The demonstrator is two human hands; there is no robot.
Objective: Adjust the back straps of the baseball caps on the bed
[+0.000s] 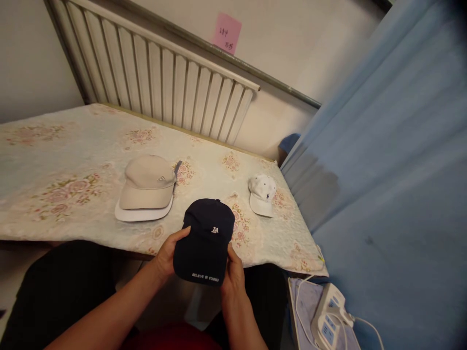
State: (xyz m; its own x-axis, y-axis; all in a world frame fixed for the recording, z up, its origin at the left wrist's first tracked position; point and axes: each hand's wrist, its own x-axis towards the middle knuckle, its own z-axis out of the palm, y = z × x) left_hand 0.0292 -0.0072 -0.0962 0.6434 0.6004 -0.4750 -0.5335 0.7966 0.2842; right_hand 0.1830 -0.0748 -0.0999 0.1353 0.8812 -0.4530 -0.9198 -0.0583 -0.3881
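Both of my hands hold a dark navy baseball cap (204, 243) by its sides, just over the near edge of the bed. White "LA" letters mark its front, and "BELIEVE IN YOURSELF" runs along the brim. My left hand (168, 250) grips the left side with the thumb on top. On the right side my right hand (233, 272) has its thumb up along the edge; its other fingers are hidden underneath. A beige cap (148, 182) lies to the left, stacked over a white-brimmed cap (142, 215). Farther right rests a small white cap (261, 192).
The caps lie on a floral bedspread (87, 146). Behind it stand a white radiator (164, 73) and a wall with a pink note (227, 33). A blue curtain (383, 170) hangs at right, above a power strip (330, 316) with white cables.
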